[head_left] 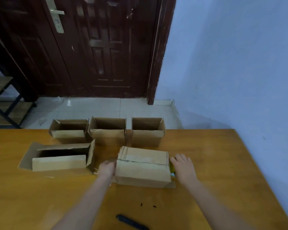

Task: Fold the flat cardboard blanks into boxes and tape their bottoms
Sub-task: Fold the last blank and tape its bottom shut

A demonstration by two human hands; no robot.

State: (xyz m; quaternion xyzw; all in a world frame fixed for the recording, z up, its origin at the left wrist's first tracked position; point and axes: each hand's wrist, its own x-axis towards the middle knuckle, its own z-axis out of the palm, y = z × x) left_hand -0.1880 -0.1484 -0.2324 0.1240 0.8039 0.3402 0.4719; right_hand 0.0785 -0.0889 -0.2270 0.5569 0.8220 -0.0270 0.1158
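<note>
A cardboard box [142, 170] stands bottom-up in the middle of the wooden table [40, 196], with clear tape running along its closed bottom seam. My left hand [106, 168] is curled against the box's left end, at the tape's edge. My right hand [183, 166] lies by the box's right end with its fingers spread. A small yellow object [172, 170] shows between that hand and the box, mostly hidden. Three folded boxes [107, 131] stand open-topped in a row behind. A larger open box [60, 157] sits at the left.
A black pen-like tool [131, 222] lies near the table's front edge. The table's far edge runs just behind the row of boxes, its right edge near a pale wall. A dark wooden door [98, 47] and a metal shelf [5, 100] stand beyond.
</note>
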